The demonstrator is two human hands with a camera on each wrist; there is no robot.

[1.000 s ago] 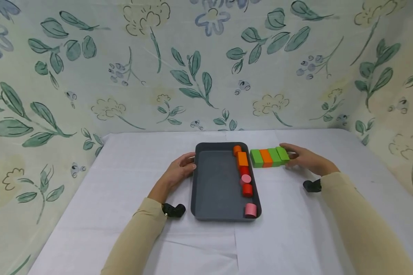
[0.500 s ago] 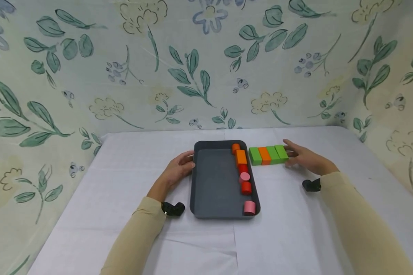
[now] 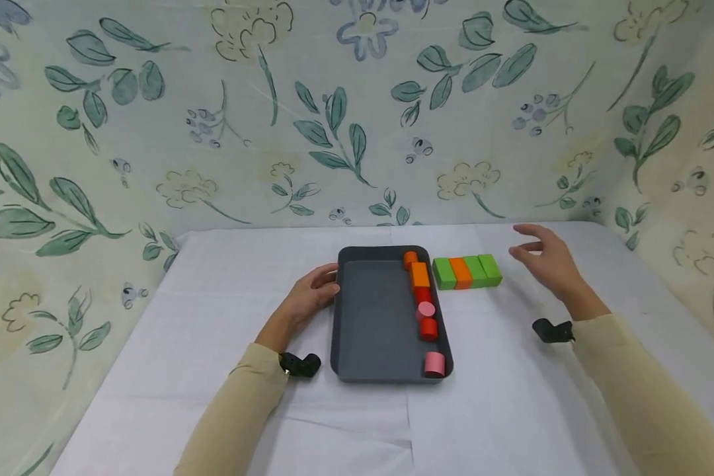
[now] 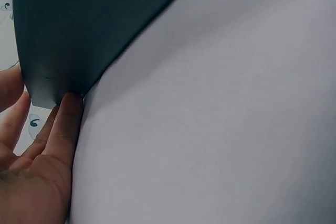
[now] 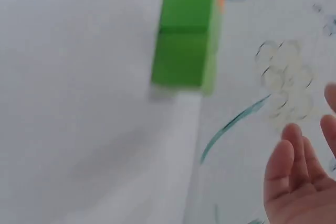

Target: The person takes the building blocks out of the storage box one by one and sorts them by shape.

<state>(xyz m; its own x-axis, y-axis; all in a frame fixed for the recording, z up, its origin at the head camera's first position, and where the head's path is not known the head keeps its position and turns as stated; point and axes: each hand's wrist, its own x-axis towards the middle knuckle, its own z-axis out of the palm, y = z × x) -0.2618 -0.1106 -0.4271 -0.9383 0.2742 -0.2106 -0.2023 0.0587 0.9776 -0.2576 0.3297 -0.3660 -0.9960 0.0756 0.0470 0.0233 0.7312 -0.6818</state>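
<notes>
In the head view, a dark grey tray (image 3: 363, 370) stands mid-table. My left hand (image 3: 308, 295) rests at its left side, fingers loosely bent. The left wrist view shows that hand's fingertips against the tray's outer wall (image 4: 68, 40). My right hand (image 3: 550, 261) is raised right of a row of blocks and holds nothing. From left to right the row has a green block (image 3: 444, 274), an orange block (image 3: 461, 273) and two more green blocks (image 3: 482, 271), side by side just right of the tray. In the right wrist view, the fingers (image 5: 281, 163) are apart from the green blocks (image 5: 181, 56).
Along the tray's right wall lie an orange cylinder (image 3: 410, 259), an orange block (image 3: 419, 274), a red piece (image 3: 422, 295), a pink cylinder (image 3: 426, 310), a red cylinder (image 3: 428, 329) and another pink cylinder (image 3: 434, 363). A floral cloth (image 3: 274, 132) hangs behind the white-covered table (image 3: 214, 297).
My right hand has let go of the end green block and moved up and right, away from the row. The left hand stays at the tray's side.
</notes>
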